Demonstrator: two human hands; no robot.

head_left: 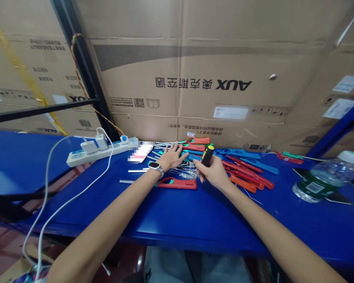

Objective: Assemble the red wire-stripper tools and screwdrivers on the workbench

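Observation:
My left hand (pixel 171 157), with a watch on its wrist, lies spread over a pile of red and blue lighters with metal rods. Wrapped round a black and yellow screwdriver handle (pixel 207 155) is my right hand (pixel 214 171), just right of the pile. A red lighter (pixel 179 184) lies below my left hand. Between the hands are small metal parts with thin wires (pixel 190 173). Red casing pieces (pixel 247 173) and blue casing pieces (pixel 242 153) lie right of my right hand.
A white power strip (pixel 91 155) with plugs and cables sits at the left of the blue table (pixel 165 220). A phone (pixel 141 152) lies beside it. At the right stands a water bottle (pixel 318 182) by a dark flat object. Large cardboard boxes (pixel 194 59) rise behind.

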